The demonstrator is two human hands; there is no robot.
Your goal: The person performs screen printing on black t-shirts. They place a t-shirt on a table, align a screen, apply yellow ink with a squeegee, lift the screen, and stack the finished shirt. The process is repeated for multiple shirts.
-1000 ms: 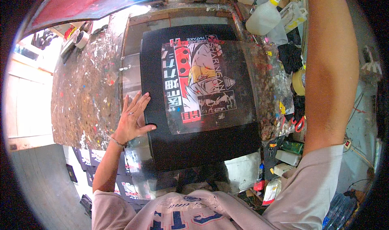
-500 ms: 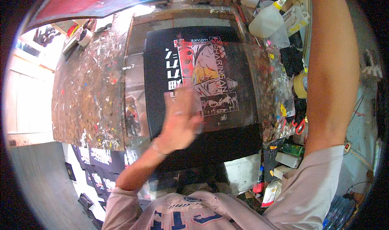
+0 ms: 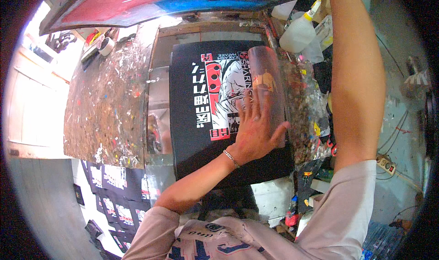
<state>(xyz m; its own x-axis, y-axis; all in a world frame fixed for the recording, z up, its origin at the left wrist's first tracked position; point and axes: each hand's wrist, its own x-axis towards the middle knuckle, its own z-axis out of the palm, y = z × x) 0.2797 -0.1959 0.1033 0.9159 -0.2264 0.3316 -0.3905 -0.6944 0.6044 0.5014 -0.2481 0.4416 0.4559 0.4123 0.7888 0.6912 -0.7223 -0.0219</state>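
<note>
My left hand (image 3: 256,127), fingers spread and slightly blurred, is on a clear plastic sheet (image 3: 262,58) that curls into a loose roll over the right part of a printed black fabric piece (image 3: 192,154). The left part of the print (image 3: 215,81), in white and red with bold characters and a drawn figure, is uncovered; the rest lies partly behind the sheet and my hand. My right forearm runs up the right side beside a paint-stained frame (image 3: 160,1) at the top; my right hand is out of the picture.
Paint-spattered boards (image 3: 103,109) flank the fabric. A spray bottle (image 3: 298,33), rags and small tools crowd the right. More printed black pieces (image 3: 114,177) lie low at the left. A power strip (image 3: 385,165) and cables are at the far right; a white door (image 3: 32,104) is at the left.
My left hand has swept right from the fabric's left edge. The clear sheet, earlier flat over the print, is now curled toward the right, exposing the print's left side.
</note>
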